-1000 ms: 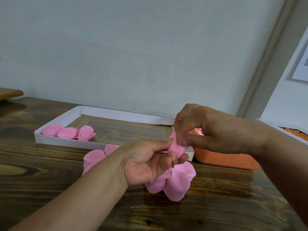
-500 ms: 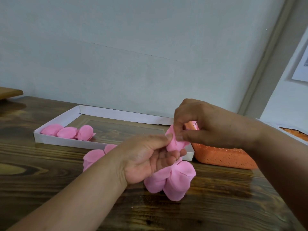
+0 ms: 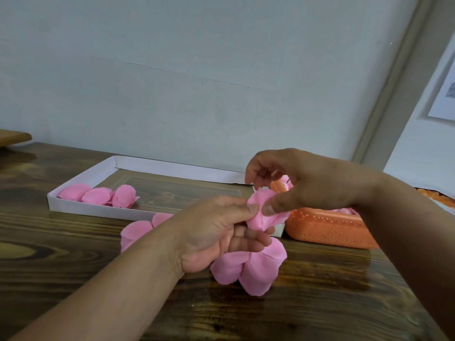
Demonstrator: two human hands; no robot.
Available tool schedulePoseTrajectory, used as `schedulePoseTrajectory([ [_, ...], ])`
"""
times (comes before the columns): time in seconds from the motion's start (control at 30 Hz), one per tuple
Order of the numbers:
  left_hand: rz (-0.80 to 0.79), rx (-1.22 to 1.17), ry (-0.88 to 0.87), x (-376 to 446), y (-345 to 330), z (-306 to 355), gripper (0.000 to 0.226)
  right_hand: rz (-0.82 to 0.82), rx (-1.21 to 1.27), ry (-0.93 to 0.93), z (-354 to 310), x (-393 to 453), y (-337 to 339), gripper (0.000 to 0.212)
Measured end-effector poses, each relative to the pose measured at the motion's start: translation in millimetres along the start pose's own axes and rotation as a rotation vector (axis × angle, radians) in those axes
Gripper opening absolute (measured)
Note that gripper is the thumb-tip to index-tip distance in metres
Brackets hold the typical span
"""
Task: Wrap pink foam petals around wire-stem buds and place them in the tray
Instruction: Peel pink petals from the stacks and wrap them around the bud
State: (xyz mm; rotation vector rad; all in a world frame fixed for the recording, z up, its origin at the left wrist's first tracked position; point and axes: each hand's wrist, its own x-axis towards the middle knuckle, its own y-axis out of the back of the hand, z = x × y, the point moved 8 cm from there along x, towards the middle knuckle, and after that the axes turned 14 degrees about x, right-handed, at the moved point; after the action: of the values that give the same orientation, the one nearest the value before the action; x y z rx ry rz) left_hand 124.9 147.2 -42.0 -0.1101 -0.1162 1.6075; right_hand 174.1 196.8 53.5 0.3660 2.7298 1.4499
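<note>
- Pink petal (image 3: pixel 264 212) held up over the table, in front of the near right corner of the tray, folded or curled round itself; whether a wire stem is inside, can't tell.
- Left hand (image 3: pixel 216 232) pinches the petal's left side, thumb on top, fingers curled underneath.
- Right hand (image 3: pixel 307 183) pinches the petal's right side with the thumb; index and the other fingers lifted, loosely bent above the petal's ragged top edge.
- More pink petals (image 3: pixel 248 269) hang from below the left hand's fingers, a bunch of two or three lobes just above the table.
- Loose petals (image 3: pixel 138 232) lie on the table behind the left wrist, touching the tray's front wall.
- White tray (image 3: pixel 103 210), shallow, cardboard-like, sits toward the back of the table near the wall; three pink pieces (image 3: pixel 98 195) lie in a row in its left end, the rest of its floor shows wood grain.
- Orange basket (image 3: pixel 330 230), dotted with small holes, just right of the tray, partly hidden behind the right hand; something pink shows inside it.
- Dark wooden table (image 3: pixel 73 279), glossy, under everything.
- Pale wall (image 3: pixel 197 70) behind.
</note>
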Motion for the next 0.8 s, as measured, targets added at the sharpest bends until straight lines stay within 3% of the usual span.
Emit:
schedulePoseTrajectory([
  [0.03,-0.008,0.009,-0.007,0,-1,1,0.020,-0.011,0.024,-0.011,1,0,0,0.038],
  [0.13,-0.021,0.061,-0.035,-2,-2,4,0.031,-0.027,0.104,-0.033,2,0,-1,0.038],
  [0.2,-0.030,0.076,-0.039,-4,-4,5,0.023,-0.039,0.155,-0.039,3,0,-2,0.038],
  [0.47,-0.041,-0.010,-0.022,-5,-4,6,0.021,-0.010,0.426,-0.006,10,2,-1,0.030],
  [0.8,0.046,0.025,-0.002,-1,0,-2,0.015,0.042,0.418,-0.020,16,5,-4,0.026],
])
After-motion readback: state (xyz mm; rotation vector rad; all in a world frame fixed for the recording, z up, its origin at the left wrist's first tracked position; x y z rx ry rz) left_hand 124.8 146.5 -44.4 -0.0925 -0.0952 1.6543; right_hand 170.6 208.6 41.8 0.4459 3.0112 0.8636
